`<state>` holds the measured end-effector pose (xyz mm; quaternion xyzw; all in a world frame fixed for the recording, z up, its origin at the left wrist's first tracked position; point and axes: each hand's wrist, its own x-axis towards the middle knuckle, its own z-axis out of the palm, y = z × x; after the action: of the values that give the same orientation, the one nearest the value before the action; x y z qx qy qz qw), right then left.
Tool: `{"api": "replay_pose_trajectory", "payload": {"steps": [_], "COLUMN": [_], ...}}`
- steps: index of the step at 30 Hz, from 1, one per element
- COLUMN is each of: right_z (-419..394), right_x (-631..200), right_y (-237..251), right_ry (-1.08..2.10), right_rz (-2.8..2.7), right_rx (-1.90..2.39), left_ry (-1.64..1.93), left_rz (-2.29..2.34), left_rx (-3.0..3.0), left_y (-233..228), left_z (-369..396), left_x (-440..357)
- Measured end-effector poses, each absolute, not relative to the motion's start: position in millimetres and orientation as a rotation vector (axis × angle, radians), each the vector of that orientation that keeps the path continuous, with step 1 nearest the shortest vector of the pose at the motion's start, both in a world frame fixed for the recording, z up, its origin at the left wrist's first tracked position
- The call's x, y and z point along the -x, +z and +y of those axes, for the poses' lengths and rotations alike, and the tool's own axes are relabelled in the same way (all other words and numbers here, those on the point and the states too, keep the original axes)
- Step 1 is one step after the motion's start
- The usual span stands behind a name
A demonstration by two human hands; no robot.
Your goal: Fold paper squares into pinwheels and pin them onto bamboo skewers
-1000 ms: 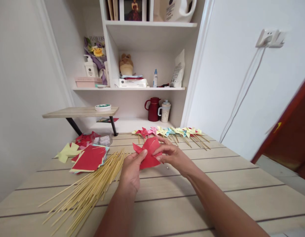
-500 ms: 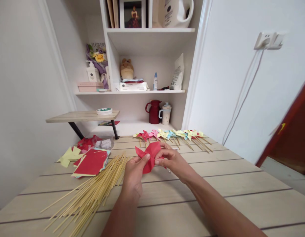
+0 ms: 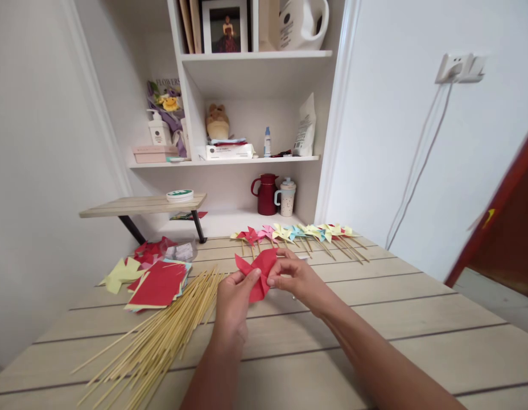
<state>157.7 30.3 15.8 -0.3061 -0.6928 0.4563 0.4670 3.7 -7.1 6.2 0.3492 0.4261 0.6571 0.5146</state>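
Above the tabletop (image 3: 375, 319), my left hand (image 3: 233, 299) and right hand (image 3: 296, 278) pinch a folded red paper (image 3: 259, 272) between closed fingertips, lifted clear so its flaps can meet at the centre. A loose heap of sticks (image 3: 161, 336) lies at my left, beside a stack of paper squares (image 3: 158, 283); finished pinwheels (image 3: 298, 232) line the far edge. Nothing blocks either hand.
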Motion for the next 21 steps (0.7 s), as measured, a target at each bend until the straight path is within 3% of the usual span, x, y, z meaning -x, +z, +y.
{"api": "replay_pose_trajectory", "payload": {"steps": [21], "right_z": [31.7], "right_x": [-156.5], "right_y": [14.2], "right_ry": [1.083], "right_rz": [-1.600], "right_rx": [0.854], "left_ry": [1.578], "left_rz": [1.106], "left_rx": [-0.896], "left_y": [5.9], "left_z": [-7.2], "left_x": [-5.3]}}
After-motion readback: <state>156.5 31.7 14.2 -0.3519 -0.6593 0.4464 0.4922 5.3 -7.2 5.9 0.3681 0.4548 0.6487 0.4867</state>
